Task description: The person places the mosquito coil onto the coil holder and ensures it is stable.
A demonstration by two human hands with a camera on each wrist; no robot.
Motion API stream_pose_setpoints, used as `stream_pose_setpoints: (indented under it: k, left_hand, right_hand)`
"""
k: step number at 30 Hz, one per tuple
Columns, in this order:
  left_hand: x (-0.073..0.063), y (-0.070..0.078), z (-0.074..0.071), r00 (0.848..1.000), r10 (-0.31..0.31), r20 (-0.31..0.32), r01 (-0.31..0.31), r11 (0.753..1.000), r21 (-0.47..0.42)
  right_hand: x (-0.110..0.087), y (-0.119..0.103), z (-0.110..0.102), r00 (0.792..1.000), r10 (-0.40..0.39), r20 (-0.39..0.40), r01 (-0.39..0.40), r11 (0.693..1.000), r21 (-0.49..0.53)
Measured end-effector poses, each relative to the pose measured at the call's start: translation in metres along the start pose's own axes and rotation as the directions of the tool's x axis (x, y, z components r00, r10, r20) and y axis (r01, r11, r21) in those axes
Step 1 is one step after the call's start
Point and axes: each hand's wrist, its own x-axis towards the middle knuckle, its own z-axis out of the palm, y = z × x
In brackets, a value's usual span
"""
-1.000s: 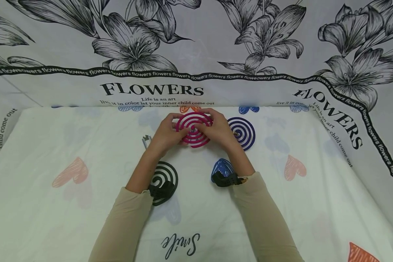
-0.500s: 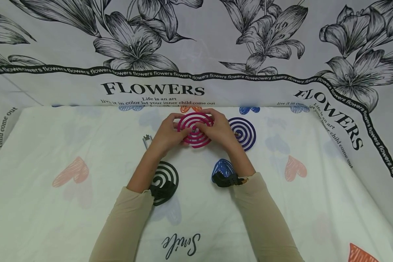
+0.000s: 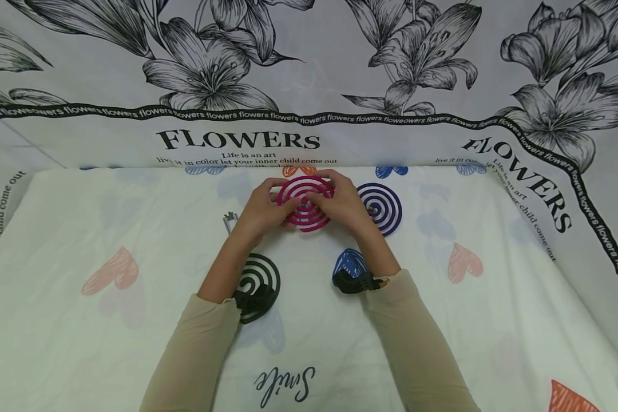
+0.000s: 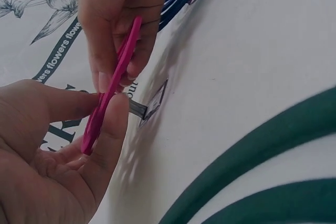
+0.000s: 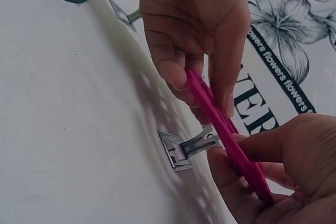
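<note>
Both hands hold a pink mosquito coil (image 5: 226, 135) up on its edge, near the back of the table. My left hand (image 3: 260, 210) pinches its left side between thumb and fingers. On the opposite side my right hand (image 3: 348, 203) grips it the same way, both thumbs near the centre of the spiral. Just beneath the coil a small metal stand (image 5: 177, 149) sits on the cloth, its upright prongs reaching toward the coil's middle. The wrist views show the coil almost edge-on.
A blue mosquito coil (image 3: 399, 209) stands right of the right hand. Under the left wrist is a dark green coil (image 3: 277, 283), partly covered by the wrist camera. Another metal stand (image 3: 230, 220) is beside the left hand. Patterned cloth (image 3: 417, 343) covers the table.
</note>
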Motion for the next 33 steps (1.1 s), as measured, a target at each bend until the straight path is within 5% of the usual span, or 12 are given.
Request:
stream_pose_setpoints:
  k: [9, 33]
  left_hand:
    - [0.0019, -0.0036, 0.0012, 0.998, 0.001, -0.066, 0.002, 0.999, 0.04]
    - [0.0029, 0.0002, 0.0055, 0.995, 0.023, -0.101, -0.014, 0.996, 0.088]
  right_hand:
    - [0.0014, -0.0016, 0.0026, 1.0, -0.006, -0.002, 0.006, 1.0, 0.009]
    - [0.0003, -0.002, 0.0001, 1.0, 0.023, 0.003, -0.023, 0.999, 0.025]
